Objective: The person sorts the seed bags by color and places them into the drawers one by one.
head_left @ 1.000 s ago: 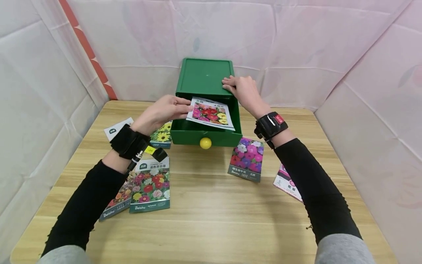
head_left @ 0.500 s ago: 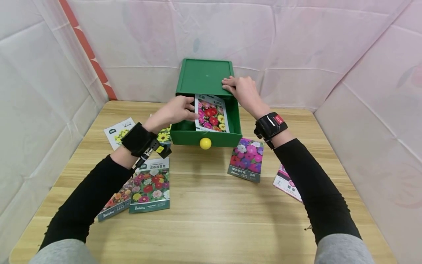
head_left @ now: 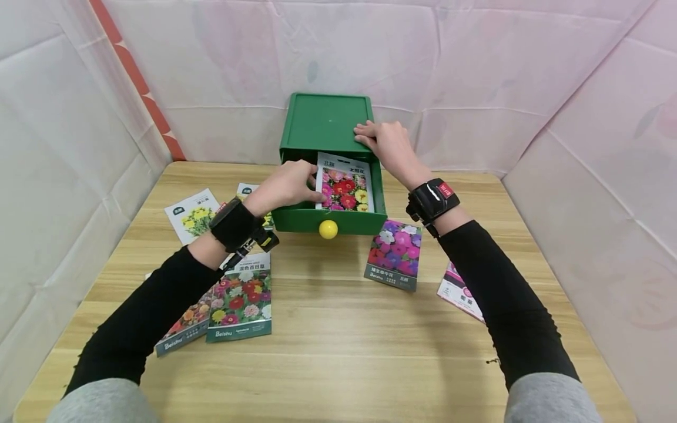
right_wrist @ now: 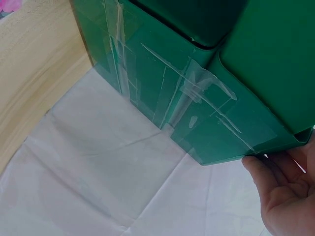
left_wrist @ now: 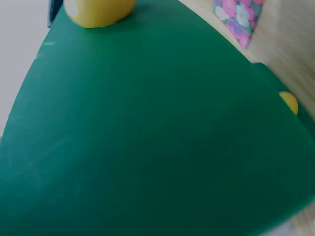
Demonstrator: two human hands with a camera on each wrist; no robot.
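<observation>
Tabletop drawer point(head_left: 296, 216) — packet point(head_left: 345, 190) between hands

a wooden table point(head_left: 338, 352) with a pale, streaky grain spreads under both hands and fills the near part of the view. pale pink cloth point(head_left: 476, 70) with creases and faint fold lines hangs as walls beyond the hands and along both sides, closing the table in. to the far left of the left hand, an orange-red strip point(head_left: 134, 82) runs slantwise down the cloth to the table's back corner. the light is soft and even.
</observation>
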